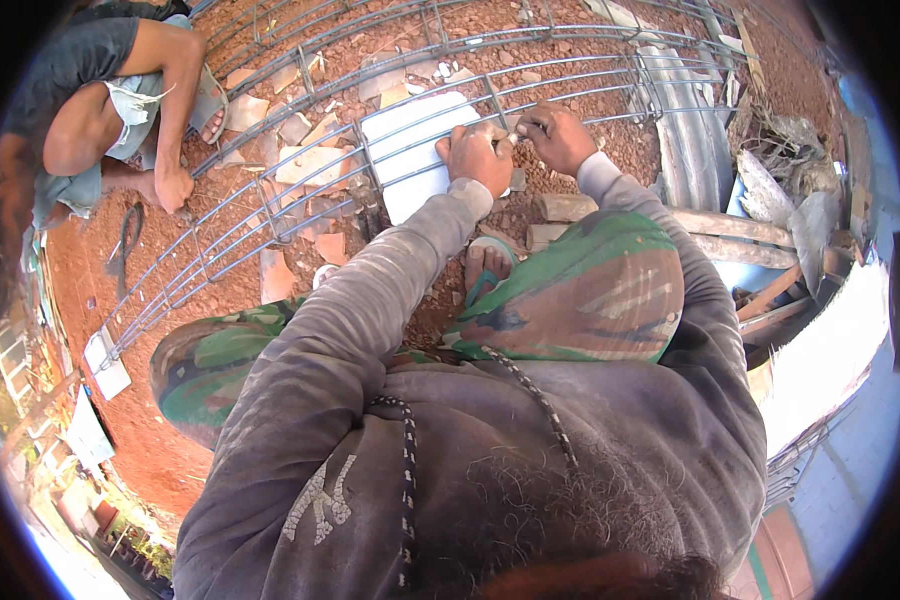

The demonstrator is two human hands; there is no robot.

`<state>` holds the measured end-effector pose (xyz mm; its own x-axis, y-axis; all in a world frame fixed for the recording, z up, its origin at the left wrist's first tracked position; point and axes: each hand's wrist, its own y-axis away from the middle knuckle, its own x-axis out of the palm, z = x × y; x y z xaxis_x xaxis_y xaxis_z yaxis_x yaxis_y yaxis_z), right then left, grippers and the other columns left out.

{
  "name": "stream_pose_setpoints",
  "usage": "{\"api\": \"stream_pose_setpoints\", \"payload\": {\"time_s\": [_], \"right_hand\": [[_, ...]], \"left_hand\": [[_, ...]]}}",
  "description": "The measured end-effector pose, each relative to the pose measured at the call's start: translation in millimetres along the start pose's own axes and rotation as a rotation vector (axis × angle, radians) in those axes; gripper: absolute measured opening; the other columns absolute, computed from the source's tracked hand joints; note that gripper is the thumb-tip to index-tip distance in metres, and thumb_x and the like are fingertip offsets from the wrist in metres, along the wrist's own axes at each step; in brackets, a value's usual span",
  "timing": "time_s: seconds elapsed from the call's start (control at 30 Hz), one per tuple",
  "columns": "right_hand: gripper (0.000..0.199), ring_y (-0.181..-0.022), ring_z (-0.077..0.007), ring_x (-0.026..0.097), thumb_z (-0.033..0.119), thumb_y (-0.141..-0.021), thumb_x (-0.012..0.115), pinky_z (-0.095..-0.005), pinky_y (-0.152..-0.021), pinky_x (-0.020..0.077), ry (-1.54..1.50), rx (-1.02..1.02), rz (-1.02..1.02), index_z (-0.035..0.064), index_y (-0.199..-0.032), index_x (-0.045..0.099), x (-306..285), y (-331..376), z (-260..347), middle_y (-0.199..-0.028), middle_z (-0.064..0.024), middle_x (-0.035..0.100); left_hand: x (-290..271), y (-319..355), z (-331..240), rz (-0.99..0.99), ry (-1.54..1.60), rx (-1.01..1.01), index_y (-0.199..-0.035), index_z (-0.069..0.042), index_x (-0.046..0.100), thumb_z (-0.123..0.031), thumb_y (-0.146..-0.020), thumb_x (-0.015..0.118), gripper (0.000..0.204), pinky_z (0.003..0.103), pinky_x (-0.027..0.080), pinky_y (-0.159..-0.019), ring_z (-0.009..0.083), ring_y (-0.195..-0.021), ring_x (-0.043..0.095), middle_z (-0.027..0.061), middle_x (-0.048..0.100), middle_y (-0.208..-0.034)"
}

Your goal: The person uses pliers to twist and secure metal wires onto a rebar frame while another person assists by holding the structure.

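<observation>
A long steel rebar cage, with bars joined by rectangular stirrups, runs across the ground in front of me. My left hand is closed at its near bars, fingers curled and thumb side toward the right hand. Just to the right, my right hand is closed in a pinch beside the same bars. Something small and pale shows between the two hands, too small to name. Under the bars by my left hand lies a white sheet.
At the left a co-worker squats, a hand low beside the cage. A dark long-handled tool lies on the red soil. Broken tiles are scattered beneath the bars. Corrugated sheeting and wooden planks lie to the right.
</observation>
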<state>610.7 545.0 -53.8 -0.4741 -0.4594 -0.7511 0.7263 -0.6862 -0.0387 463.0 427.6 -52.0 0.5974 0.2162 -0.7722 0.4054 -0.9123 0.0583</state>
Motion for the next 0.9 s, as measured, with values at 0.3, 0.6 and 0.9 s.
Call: {"api": "stream_pose_setpoints", "payload": {"time_s": [0.3, 0.6, 0.9], "right_hand": [[0.024, -0.095, -0.0377, 0.07, 0.027, -0.089, 0.069, -0.0503, -0.087, 0.0503, 0.318, 0.267, 0.267, 0.016, -0.111, 0.075, -10, -30, 22, -0.098, -0.0123, 0.075], [0.031, -0.122, -0.0365, 0.062, 0.035, -0.093, 0.058, -0.0634, -0.108, 0.0366, 0.396, 0.128, 0.419, 0.0173, -0.112, 0.075, -3, -21, 10, -0.119, -0.0183, 0.071], [0.029, -0.117, -0.0364, 0.059, 0.021, -0.085, 0.065, -0.0511, -0.113, 0.0382, 0.303, 0.146, -0.153, 0.0083, -0.11, 0.071, 29, 57, 29, -0.12, -0.0144, 0.065]], "left_hand": [[-5, 0, -4, 0.03, -0.053, 0.069, -0.092, -0.009, 0.074, -0.019, -0.082, 0.071, 0.015, 0.046, 0.03, -0.104, 0.0285, -0.114, 0.056, 0.0091, 0.074, -0.104], [6, 2, 2, -0.081, 0.078, 0.075, -0.089, -0.011, 0.072, -0.015, -0.08, 0.072, 0.009, 0.045, 0.031, -0.102, 0.0282, -0.111, 0.057, 0.0076, 0.073, -0.099], [2, -3, 9, 0.012, 0.02, 0.118, -0.099, -0.009, 0.073, -0.018, -0.082, 0.072, 0.019, 0.046, 0.032, -0.103, 0.0276, -0.113, 0.057, 0.0091, 0.074, -0.101]]}}
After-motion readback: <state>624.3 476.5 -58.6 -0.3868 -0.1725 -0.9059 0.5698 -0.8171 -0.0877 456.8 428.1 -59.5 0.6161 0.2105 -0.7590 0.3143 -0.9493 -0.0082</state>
